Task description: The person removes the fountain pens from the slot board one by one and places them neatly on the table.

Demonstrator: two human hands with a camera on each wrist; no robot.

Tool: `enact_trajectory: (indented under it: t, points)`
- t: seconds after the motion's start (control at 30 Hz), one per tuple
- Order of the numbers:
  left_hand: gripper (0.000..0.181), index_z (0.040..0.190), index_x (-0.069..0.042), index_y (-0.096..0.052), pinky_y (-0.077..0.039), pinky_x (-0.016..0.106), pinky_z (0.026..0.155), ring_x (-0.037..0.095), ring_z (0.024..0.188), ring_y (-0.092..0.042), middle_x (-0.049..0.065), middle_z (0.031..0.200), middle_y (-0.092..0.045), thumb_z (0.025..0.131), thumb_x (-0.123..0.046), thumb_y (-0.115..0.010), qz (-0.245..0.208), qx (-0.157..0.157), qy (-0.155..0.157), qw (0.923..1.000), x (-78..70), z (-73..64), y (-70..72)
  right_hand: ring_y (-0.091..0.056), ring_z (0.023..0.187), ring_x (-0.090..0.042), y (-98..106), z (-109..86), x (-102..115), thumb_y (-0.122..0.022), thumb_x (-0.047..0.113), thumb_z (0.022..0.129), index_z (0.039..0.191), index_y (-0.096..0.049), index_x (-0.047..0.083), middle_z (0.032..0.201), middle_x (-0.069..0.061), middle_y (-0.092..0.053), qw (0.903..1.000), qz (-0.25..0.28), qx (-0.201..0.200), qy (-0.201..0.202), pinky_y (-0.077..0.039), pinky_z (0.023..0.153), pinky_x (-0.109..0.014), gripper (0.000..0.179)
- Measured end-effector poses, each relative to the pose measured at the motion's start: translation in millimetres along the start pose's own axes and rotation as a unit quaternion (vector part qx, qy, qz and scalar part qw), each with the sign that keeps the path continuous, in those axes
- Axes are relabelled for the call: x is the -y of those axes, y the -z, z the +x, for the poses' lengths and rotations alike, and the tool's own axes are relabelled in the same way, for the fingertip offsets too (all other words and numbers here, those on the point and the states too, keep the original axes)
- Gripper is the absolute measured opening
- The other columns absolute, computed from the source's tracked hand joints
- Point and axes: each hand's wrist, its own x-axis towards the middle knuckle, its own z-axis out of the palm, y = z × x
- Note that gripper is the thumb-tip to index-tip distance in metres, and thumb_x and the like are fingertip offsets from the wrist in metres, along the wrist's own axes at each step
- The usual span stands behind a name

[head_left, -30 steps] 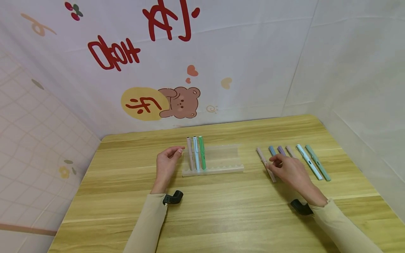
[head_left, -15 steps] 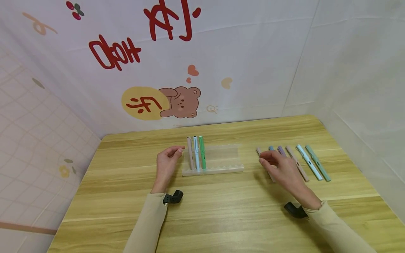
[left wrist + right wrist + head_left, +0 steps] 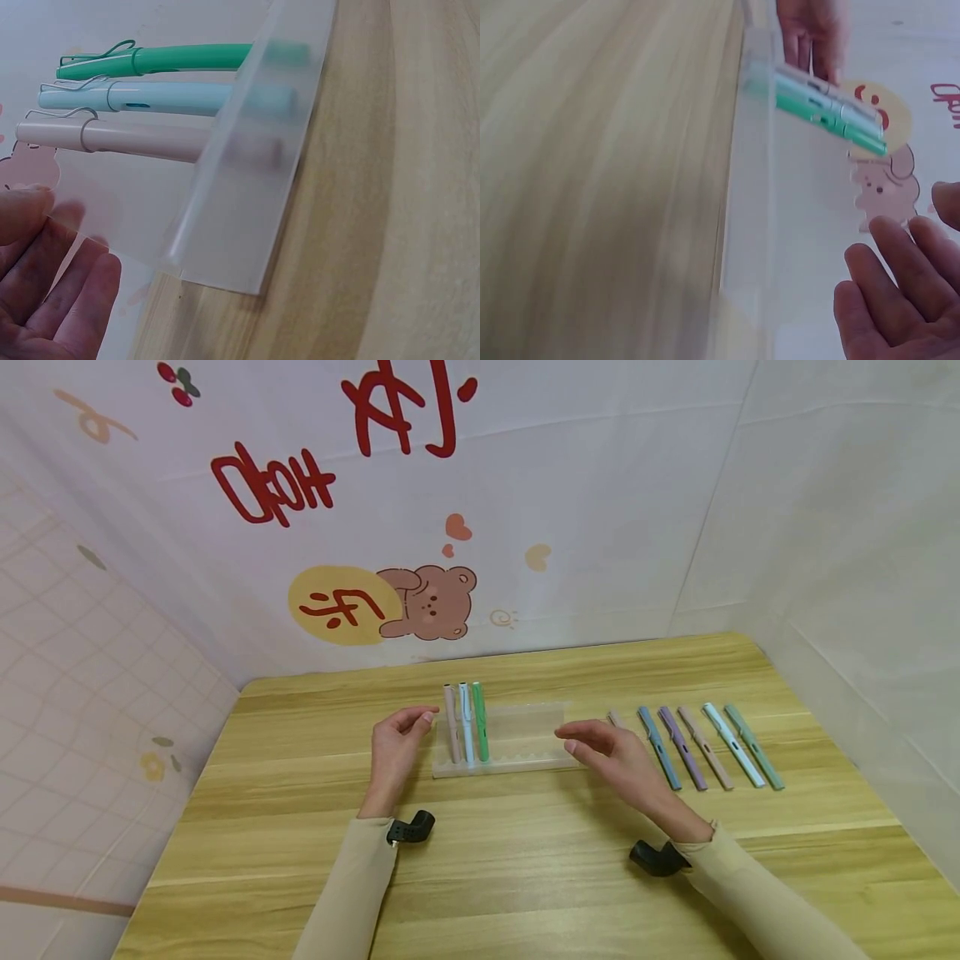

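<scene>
"Pens (image 3: 678, 746) lie in a row on the counter (image 3: 510, 860), and others lean in the clear rack (image 3: 528, 727). What differs from a second ago?"

"The right arm has swung left, bringing the right hand (image 3: 618, 764) from above the loose row to the rack's right end. It holds nothing: fingers loosely bent, thumb apart. Whether it touches the rack, I can't tell."

"What does that uncover?"

"A blue pen (image 3: 660, 748), a purple one and a dusty-pink one, all at full length now. Most of the leftmost loose pen is hidden behind the hand."

"And the left hand (image 3: 397, 746)?"

"Unmoved, pinching the rack's left edge. Beside it the same three stand: pinkish, light blue, green (image 3: 481, 722)."

"The room?"

"White hanging (image 3: 600, 468) with red lettering behind; wood-grain on the counter; then a printed brown bear (image 3: 438, 603); smallest, some hearts (image 3: 457, 527)."
</scene>
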Motion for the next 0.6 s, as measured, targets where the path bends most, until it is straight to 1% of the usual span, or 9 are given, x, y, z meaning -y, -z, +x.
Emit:
enact_trajectory:
  t: [0.03,0.13,0.2,0.27,0.37,0.6]
  points:
    - [0.023,0.116,0.006,-0.074,-0.051,0.012,0.081,0.04,0.112,-0.068,0.021,0.12,-0.073,0.102,-0.01,-0.067,0.0,0.0,0.002,1.0,-1.7,-0.3,-0.2,-0.068,0.113,-0.021,-2.8,2.2,1.2,-0.066,0.024,0.104,0.128,-0.071,0.01,0.128,-0.006,-0.071,0.9999,0.015,0.008,-0.004,-0.055,0.09,-0.025,0.028]
    - [0.023,0.116,0.009,-0.073,-0.051,0.014,0.081,0.024,0.101,-0.072,0.024,0.12,-0.072,0.102,-0.008,-0.066,0.007,0.006,-0.002,1.0,-18.4,-7.4,0.7,-0.068,0.115,-0.021,-10.6,8.0,4.6,-0.066,0.023,0.104,0.13,-0.069,0.009,0.129,-0.007,-0.071,0.9987,0.041,0.026,-0.015,-0.055,0.091,-0.025,0.03]
    - [0.023,0.116,0.012,-0.071,-0.052,0.015,0.082,0.026,0.1,-0.073,0.026,0.12,-0.071,0.103,-0.005,-0.064,0.011,0.011,0.001,0.9999,-30.8,-12.5,1.5,-0.067,0.117,-0.022,-15.2,11.9,6.3,-0.066,0.023,0.104,0.131,-0.068,0.008,0.13,-0.008,-0.071,0.9977,0.055,0.037,-0.018,-0.055,0.092,-0.025,0.032]
    - [0.023,0.115,0.013,-0.071,-0.052,0.016,0.082,0.028,0.099,-0.073,0.027,0.119,-0.071,0.102,-0.004,-0.064,0.011,0.014,-0.004,0.9998,-39.7,-16.9,2.4,-0.068,0.117,-0.023,-19.8,15.7,6.9,-0.067,0.024,0.103,0.132,-0.067,0.007,0.13,-0.009,-0.07,0.9968,0.062,0.047,-0.018,-0.055,0.092,-0.026,0.033]
    - [0.022,0.116,0.013,-0.071,-0.053,0.016,0.082,0.047,0.11,-0.067,0.027,0.119,-0.072,0.102,-0.003,-0.064,0.003,0.014,0.003,0.9999,-39.1,-16.4,2.6,-0.067,0.118,-0.024,-26.0,20.3,7.4,-0.068,0.026,0.103,0.134,-0.065,0.006,0.132,-0.01,-0.069,0.9953,0.072,0.061,-0.023,-0.056,0.092,-0.027,0.037]
    - [0.022,0.116,0.013,-0.071,-0.053,0.016,0.082,0.048,0.11,-0.066,0.026,0.118,-0.072,0.102,-0.002,-0.064,-0.004,0.012,0.006,0.9999,-34.4,-14.7,2.9,-0.066,0.121,-0.025,-40.7,29.4,8.5,-0.068,0.03,0.103,0.137,-0.063,0.004,0.133,-0.01,-0.068,0.9931,0.076,0.078,-0.045,-0.055,0.095,-0.032,0.043]
